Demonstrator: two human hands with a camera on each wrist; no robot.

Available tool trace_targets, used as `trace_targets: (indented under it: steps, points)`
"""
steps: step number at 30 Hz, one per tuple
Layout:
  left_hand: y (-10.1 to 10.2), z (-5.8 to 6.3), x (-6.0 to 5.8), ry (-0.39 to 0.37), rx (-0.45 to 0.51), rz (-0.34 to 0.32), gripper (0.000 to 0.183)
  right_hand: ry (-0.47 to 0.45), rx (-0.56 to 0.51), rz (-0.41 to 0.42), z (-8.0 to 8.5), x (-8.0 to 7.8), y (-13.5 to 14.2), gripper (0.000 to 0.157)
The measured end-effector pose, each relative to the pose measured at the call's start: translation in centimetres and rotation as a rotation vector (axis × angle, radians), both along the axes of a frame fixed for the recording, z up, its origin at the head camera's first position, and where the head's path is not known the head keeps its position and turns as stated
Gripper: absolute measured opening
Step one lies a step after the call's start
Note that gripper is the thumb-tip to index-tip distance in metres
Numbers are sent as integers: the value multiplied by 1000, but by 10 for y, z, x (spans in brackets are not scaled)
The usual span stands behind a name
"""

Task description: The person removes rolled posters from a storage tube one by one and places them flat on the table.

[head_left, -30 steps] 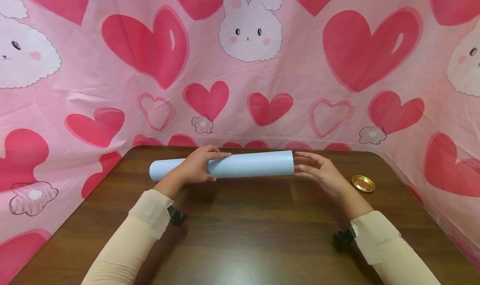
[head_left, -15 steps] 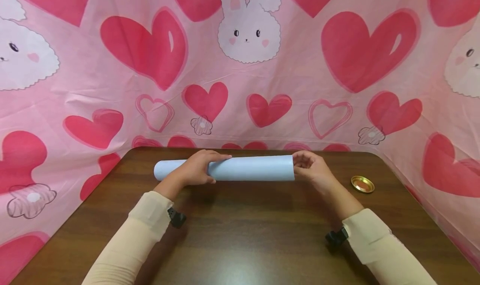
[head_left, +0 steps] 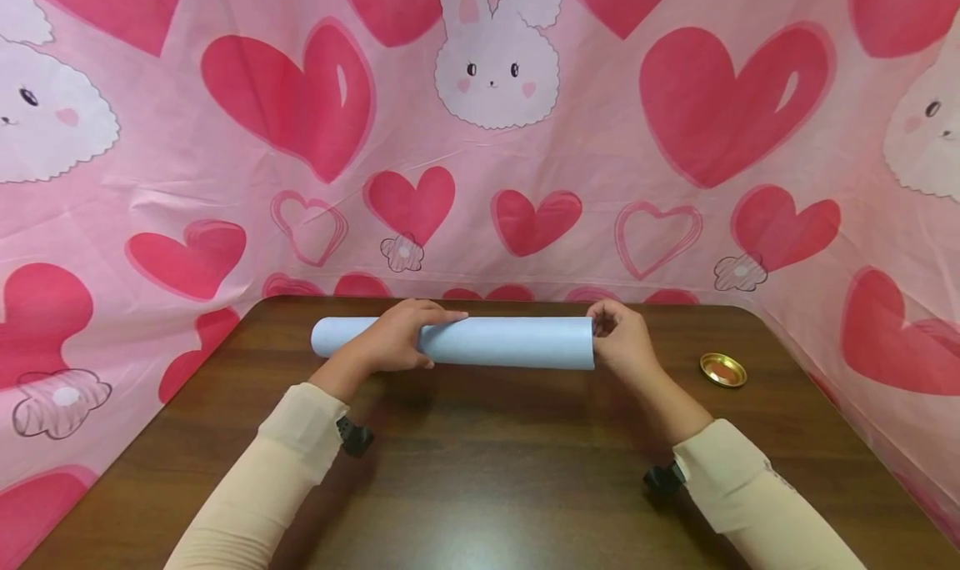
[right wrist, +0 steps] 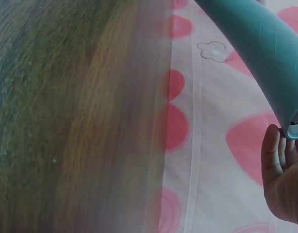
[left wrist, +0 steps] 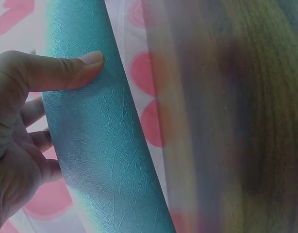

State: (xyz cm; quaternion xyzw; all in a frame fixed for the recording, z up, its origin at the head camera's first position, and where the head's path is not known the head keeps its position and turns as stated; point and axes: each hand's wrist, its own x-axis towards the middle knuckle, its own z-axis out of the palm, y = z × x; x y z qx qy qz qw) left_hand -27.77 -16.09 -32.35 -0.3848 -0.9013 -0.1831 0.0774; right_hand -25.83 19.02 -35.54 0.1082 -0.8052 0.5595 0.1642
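A light blue roll (head_left: 517, 341) with a creased, leathery surface is held level above the far part of the table, lying left to right. My left hand (head_left: 393, 337) grips it left of its middle; in the left wrist view, the thumb (left wrist: 74, 73) lies across the front of the roll and the other fingers go behind. At the hollow right end, my right hand (head_left: 622, 337) holds the rim with curled fingers. The right wrist view shows fingertips (right wrist: 271, 130) against that rim; the thumb is out of sight there.
A small round gold dish (head_left: 723, 370) sits on the brown wooden table (head_left: 480, 470), right of my right hand. Behind and at both sides hangs a pink cloth (head_left: 525, 162) with hearts and rabbits. Each wrist carries a small black device (head_left: 354, 437).
My right hand has moved from spread fingers near the roll's right end to curled fingers at its rim. The roll's right end has dropped slightly. The left hand keeps its grip.
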Motion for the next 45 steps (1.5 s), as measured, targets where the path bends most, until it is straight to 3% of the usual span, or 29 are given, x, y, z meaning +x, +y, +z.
trace_targets:
  steps: [10,19,29,33,37,42,45]
  points:
    - [-2,-5,-1,-10,12,-6,86,8,41,10,6,6,7,20]
    - [-2,-4,1,5,12,-7,86,14,18,-62,4,6,14,20]
    - [-3,-6,1,8,-4,-4,85,-7,98,-108,2,7,22,16]
    - [-10,-8,1,-12,-2,30,85,-9,54,-55,2,7,34,16]
    - [-17,-9,1,-21,15,33,85,-37,-49,53,1,4,49,13]
    - [-24,-8,0,-20,19,18,85,-99,-242,246,-4,2,68,35]
    - [-28,-8,0,-25,16,29,85,-107,-347,331,-8,2,77,38]
